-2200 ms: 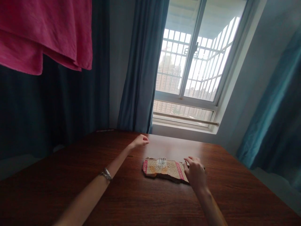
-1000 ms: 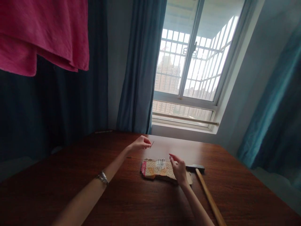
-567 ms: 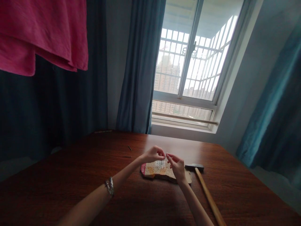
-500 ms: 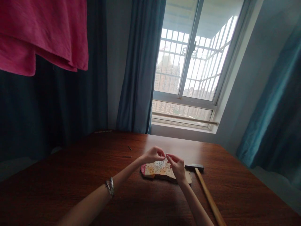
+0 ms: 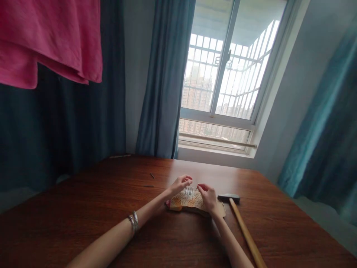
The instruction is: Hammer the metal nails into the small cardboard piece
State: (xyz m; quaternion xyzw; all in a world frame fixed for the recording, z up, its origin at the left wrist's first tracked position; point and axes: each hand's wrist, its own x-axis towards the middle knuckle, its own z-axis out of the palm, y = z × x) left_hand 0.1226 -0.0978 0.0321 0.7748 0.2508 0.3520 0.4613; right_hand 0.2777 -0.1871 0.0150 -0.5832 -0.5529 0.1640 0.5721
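A patterned block, dotted with orange and pink patches, lies on the table in front of me. Several thin dark nails stand upright in a row on it. My right hand pinches another nail between thumb and fingertips, just right of that row. Left of the row hovers my left hand, its fingers loosely bent and apart, with nothing seen in them. The block's right part is partly hidden behind my right hand and wrist.
A hammer with a wooden handle lies right of the block, its dark head beside it. Two loose nails, one of them a short dark nail, rest on the brown table at left. Curtains and a window stand behind.
My left hand has drawn away to the left from my right fingertips and the nail, its fingers loosening. My right hand still pinches the nail. The view has shifted slightly.
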